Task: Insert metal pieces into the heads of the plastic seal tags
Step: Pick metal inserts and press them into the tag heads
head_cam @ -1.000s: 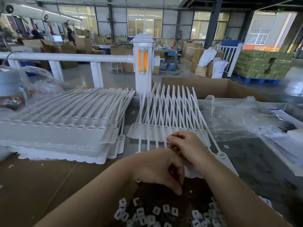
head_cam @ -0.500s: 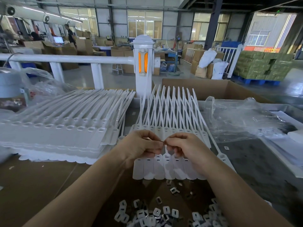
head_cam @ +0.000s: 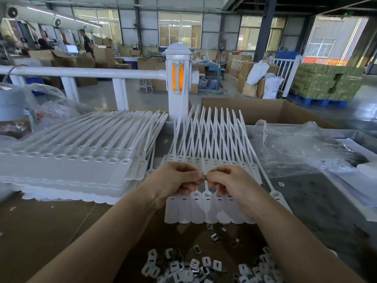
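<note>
Both hands stay above the joined strip of white plastic seal tags (head_cam: 206,207) on the desk; left hand (head_cam: 175,180) and right hand (head_cam: 230,184) pinch a small metal piece (head_cam: 204,176), whose tiny grip could slip, dropping it.

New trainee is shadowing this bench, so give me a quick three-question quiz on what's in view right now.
1. True or false: the left hand and right hand meet over the row of seal tags, pinching a small metal piece between them.
2. Which side holds the big stack of seal tags: A left, B right?
3. Fill in: the loose pile of metal pieces lies ____ the person than the row.

Key: 1 true; 2 A; 3 nearer to.
</note>
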